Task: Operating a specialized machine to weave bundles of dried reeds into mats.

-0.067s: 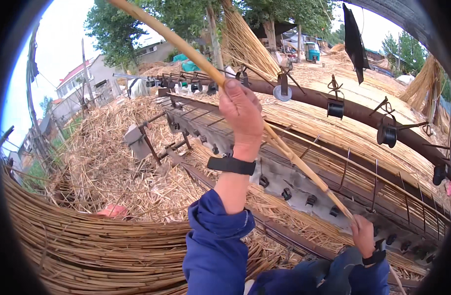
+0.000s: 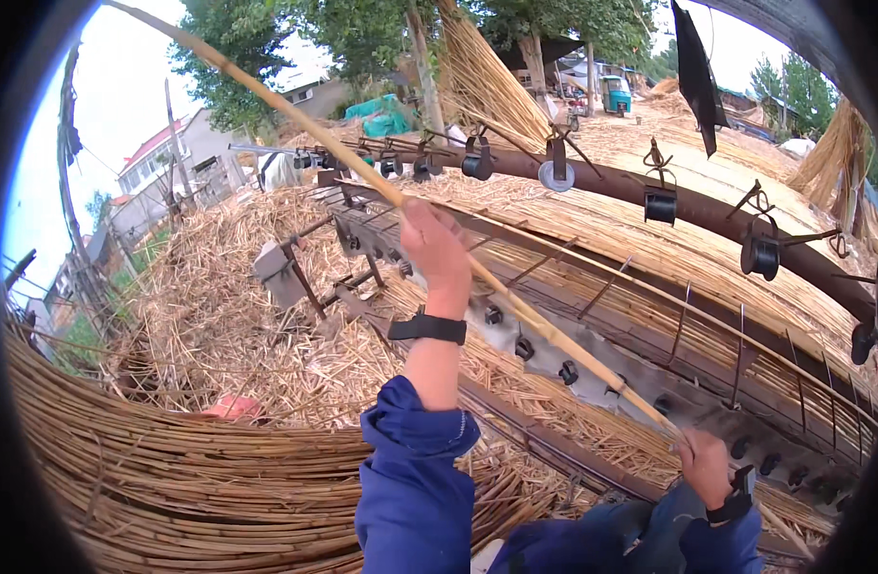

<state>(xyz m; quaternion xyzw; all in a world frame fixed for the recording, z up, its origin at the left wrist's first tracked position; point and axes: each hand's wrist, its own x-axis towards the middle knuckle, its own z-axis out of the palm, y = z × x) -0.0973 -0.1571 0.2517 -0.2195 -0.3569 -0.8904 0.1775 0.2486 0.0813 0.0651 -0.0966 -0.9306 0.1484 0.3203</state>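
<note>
A long tan reed stalk (image 2: pixel 552 335) slants across the view, from the upper left down to the lower right. My left hand (image 2: pixel 435 251) is closed around it near the middle of the view, with a black band on that wrist. Lower and to the right, my right hand (image 2: pixel 705 467) grips the stalk closer to its other end, just above my legs. The stalk passes over a long metal frame (image 2: pixel 640 330) with upright prongs, where a row of reeds lies. Part of the stalk is hidden behind my left hand.
A brown pipe (image 2: pixel 606 180) with hanging black wire spools (image 2: pixel 759 254) runs across beyond the frame. A thick stack of reeds (image 2: pixel 200 469) fills the lower left. Loose straw (image 2: pixel 257 316) covers the ground. Reed bundles (image 2: pixel 487 72) lean near trees, and a green vehicle (image 2: pixel 616 94) stands far back.
My left hand has moved left and a little down, and the upper part of the stalk has swung the same way. My right hand stays at about the same place, still gripping it.
</note>
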